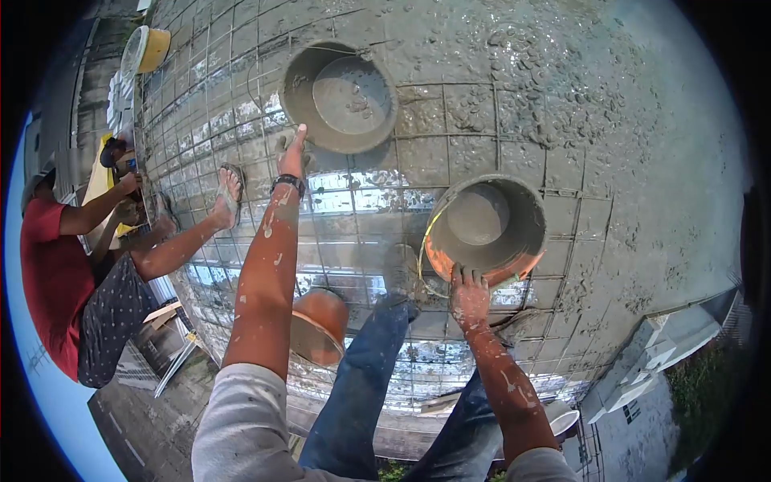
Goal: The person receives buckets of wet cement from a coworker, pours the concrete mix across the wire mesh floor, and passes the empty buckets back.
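Wet concrete spread over steel mesh. Co-worker in red shirt seen at left edge. Grey bucket located just beside left hand; left fingers held apart, rim contact not determinable. Orange-marked bucket touched on lower wall by right hand; whether fingers are clamped cannot be told. Orange bucket sited beside jeans leg.

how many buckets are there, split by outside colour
Orange buckets: 2
Grey bucket: 1
Yellow bucket: 1
Total: 4
The white round thing at the lower right is too hidden to tell if it's a bucket, so it's left out.
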### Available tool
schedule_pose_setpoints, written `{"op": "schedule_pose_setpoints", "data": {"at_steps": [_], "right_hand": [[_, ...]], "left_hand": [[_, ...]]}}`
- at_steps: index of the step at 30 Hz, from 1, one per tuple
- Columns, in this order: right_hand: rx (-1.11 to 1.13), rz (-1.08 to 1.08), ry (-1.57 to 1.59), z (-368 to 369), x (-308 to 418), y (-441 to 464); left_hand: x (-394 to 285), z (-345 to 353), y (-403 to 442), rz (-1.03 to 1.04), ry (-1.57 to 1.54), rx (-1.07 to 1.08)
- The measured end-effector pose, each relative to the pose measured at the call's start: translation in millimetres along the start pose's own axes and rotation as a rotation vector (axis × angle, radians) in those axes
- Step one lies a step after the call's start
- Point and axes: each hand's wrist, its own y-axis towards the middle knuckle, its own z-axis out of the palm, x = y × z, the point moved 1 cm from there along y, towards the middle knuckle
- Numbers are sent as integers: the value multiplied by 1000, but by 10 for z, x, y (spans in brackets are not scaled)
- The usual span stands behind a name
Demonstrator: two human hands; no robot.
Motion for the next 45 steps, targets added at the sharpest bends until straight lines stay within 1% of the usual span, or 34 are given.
{"op": "schedule_pose_setpoints", "data": {"at_steps": [2,4,5,6,8,9,11,12,13,14,15,17,18,19,20,21,22,24,26,27,28,29,30,31,32,33,34,35,37,40,42,43,45], "right_hand": [[88,-6,14,61,93,-186],[143,-10,95,-11,202,-262],[282,-39,124,-144,213,-281],[228,-52,142,-340,249,-195],[152,-56,176,-679,367,-126],[181,-16,296,-808,418,-112],[186,37,523,-1050,442,168],[204,149,582,-1161,421,289],[223,254,644,-1255,402,392],[242,349,708,-1342,397,486],[75,381,722,-1347,408,527],[-11,334,797,-1598,410,700],[-58,311,836,-1773,401,810],[-111,310,871,-2003,419,925],[-166,315,902,-2254,431,1032],[-160,321,928,-2457,418,1140],[-155,335,960,-2614,392,1227],[-355,228,1019,-2784,369,1262],[-330,207,1039,-2936,384,1127],[-319,194,1045,-3050,364,1062],[-189,171,1174,-3171,327,949],[-64,151,1297,-3294,274,799],[-14,59,1262,-3421,239,623],[35,-22,1220,-3505,196,418],[8,55,1210,-3528,164,177],[-14,123,1198,-3548,154,-69],[-26,179,1189,-3569,93,-294],[11,223,1217,-3571,-45,-505],[95,283,1262,-3443,-381,-966],[231,380,1319,-2918,-889,-1603],[-193,466,1523,-2113,-1145,-1821],[-189,529,1432,-1645,-1323,-1872],[-3,709,978,-1316,-1806,-1996]], "left_hand": [[-56,0,734,18,-144,144],[-203,-10,629,-104,-56,306],[-371,31,540,-154,-15,392],[-366,60,594,-149,43,343],[-110,143,626,-169,171,259],[-180,242,366,-188,63,230],[-124,375,202,-206,-73,162],[-151,420,125,-209,-146,123],[-321,492,-158,-256,-265,144],[-450,590,-261,-240,-272,166],[-513,644,-315,-227,-271,184],[-667,732,-519,-199,-235,213],[-590,730,-519,-176,-186,185],[-360,773,-443,-152,-140,160],[-398,804,-671,-143,-140,186],[-434,837,-897,-134,-140,212],[-720,857,-1432,-171,-240,264],[-832,783,-1957,-208,-216,347],[-785,638,-2489,-200,-147,361],[-850,612,-2950,-141,-199,424],[-838,599,-3432,-86,-255,493],[-698,546,-3758,-33,-171,494],[-546,513,-4076,18,-89,506],[-358,516,-4423,59,-115,540],[-147,493,-4748,93,-143,570],[144,432,-4970,260,20,618],[344,392,-5214,325,109,642],[503,421,-5482,336,153,675],[774,552,-5973,253,151,718],[1177,903,-6614,126,148,754],[1507,1195,-6933,79,153,759],[1703,1359,-7071,66,148,752],[2136,1679,-7296,40,135,732]]}}
